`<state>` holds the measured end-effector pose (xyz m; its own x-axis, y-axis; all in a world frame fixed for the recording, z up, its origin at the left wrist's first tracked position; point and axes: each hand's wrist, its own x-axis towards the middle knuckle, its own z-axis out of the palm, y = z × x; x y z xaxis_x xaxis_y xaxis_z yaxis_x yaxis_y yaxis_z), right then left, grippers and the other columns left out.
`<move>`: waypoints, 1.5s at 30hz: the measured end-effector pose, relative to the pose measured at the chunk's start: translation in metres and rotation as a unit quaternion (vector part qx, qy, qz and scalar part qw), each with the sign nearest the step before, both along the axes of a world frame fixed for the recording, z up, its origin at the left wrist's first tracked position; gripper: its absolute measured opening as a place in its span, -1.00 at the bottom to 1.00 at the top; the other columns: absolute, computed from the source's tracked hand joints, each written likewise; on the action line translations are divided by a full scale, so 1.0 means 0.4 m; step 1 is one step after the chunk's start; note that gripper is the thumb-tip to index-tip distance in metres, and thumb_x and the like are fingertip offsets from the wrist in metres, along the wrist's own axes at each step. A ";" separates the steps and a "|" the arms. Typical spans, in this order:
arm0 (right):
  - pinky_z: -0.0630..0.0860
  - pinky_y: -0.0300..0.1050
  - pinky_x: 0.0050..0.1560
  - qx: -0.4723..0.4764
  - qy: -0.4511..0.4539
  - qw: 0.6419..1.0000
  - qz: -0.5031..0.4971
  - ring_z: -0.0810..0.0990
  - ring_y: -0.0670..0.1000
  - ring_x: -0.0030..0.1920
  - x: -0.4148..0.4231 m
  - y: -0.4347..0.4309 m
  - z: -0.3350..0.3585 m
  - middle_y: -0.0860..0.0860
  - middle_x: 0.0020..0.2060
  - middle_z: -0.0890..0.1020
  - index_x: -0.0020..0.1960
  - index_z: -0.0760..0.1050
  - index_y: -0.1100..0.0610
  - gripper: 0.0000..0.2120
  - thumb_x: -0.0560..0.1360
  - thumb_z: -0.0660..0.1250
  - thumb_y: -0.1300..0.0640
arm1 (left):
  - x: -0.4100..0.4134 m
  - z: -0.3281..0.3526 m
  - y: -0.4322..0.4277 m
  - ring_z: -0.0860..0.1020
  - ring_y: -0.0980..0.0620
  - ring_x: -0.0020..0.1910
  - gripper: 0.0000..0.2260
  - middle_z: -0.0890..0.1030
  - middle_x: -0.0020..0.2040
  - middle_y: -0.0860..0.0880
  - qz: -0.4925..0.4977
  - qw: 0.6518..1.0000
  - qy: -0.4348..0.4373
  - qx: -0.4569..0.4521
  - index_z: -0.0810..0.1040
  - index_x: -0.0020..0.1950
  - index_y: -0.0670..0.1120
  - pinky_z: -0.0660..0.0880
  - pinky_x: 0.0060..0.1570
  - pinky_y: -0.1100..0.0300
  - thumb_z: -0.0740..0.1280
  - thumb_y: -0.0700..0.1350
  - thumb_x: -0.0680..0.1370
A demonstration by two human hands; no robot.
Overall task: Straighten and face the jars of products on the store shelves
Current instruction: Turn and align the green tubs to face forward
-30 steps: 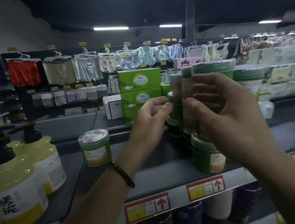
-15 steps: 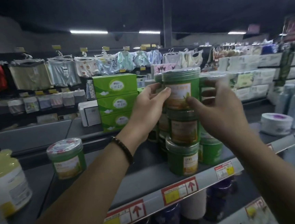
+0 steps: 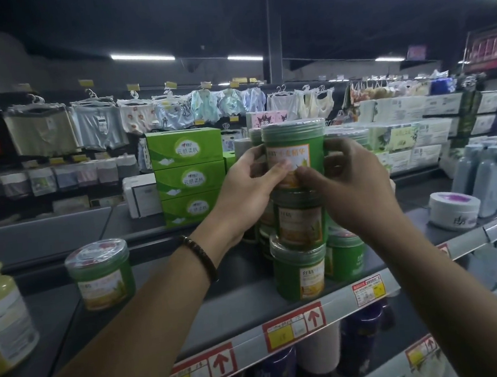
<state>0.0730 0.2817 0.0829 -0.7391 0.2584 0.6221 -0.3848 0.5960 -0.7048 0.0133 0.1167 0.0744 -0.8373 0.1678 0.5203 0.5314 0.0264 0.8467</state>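
Observation:
Green jars with orange-and-white labels stand stacked three high on the dark shelf (image 3: 243, 282). Both hands grip the top jar (image 3: 295, 151) of the front stack. My left hand (image 3: 250, 188) curls round its left side, thumb on the label. My right hand (image 3: 349, 182) wraps its right side, thumb at the label's lower edge. Under it sit the middle jar (image 3: 299, 220) and the bottom jar (image 3: 299, 269), labels facing me. More green jars stand behind and to the right (image 3: 344, 255). A single green jar (image 3: 101, 275) stands apart on the left.
A yellow-and-white bottle (image 3: 3, 318) is at the far left. A white tub (image 3: 453, 209) and grey bottles (image 3: 493, 179) stand to the right. Green tissue boxes (image 3: 188, 178) are stacked behind. Price tags line the shelf's front edge (image 3: 295, 325); dark jars fill the shelf below.
Both hands closed more fully round the top jar, thumbs now on its label. The view shifted, bringing the stack slightly right and closer.

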 end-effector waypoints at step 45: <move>0.57 0.13 0.37 0.029 0.095 0.972 0.212 0.63 0.06 0.34 -0.095 -0.411 -0.035 0.07 0.36 0.65 0.54 0.47 0.11 -0.35 0.52 0.53 -0.04 | 0.142 -0.034 -0.408 0.68 0.10 0.19 -0.41 0.68 0.27 0.01 0.223 0.973 0.038 0.053 0.41 0.59 0.10 0.62 0.20 0.13 0.50 -0.07 0.58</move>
<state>0.0350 0.1175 0.0688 -0.6417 -0.0849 0.7622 -0.7249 0.3915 -0.5667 0.0699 -0.0464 0.0609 -0.7723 -0.2621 0.5787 0.5490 0.1831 0.8155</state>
